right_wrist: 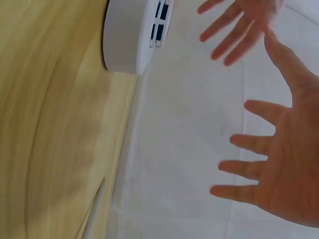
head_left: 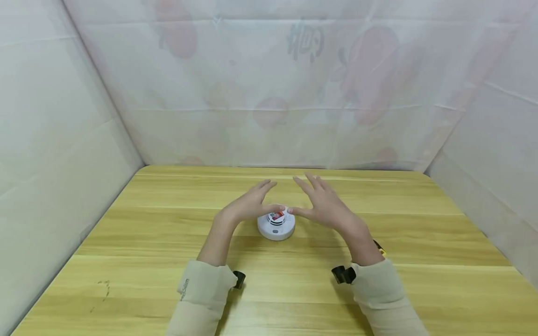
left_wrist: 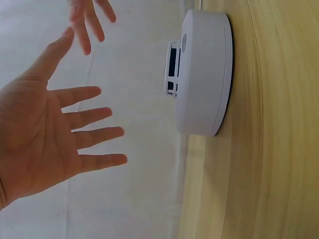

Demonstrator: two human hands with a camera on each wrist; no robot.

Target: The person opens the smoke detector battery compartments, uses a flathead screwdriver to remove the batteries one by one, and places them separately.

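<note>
Head view shows a round white device [head_left: 276, 226] lying flat on the wooden table [head_left: 420, 261], near its middle. Just above the device, the left hand [head_left: 250, 204] and right hand [head_left: 325, 205] hover with fingers straight and spread, gripping nothing.

The round detector [head_left: 276, 226] looks smooth white matt plastic; the table [head_left: 147, 242] is smooth light wood grain.

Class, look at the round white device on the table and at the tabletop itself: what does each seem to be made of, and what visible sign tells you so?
Round white device: probably moulded plastic with a smooth matte finish, judging by its even white shell, rounded rim and slotted raised centre. Tabletop: wood or wood-look laminate, light yellow with long grain streaks and plank-like seams, slightly glossy; which of the two cannot be told.
</note>
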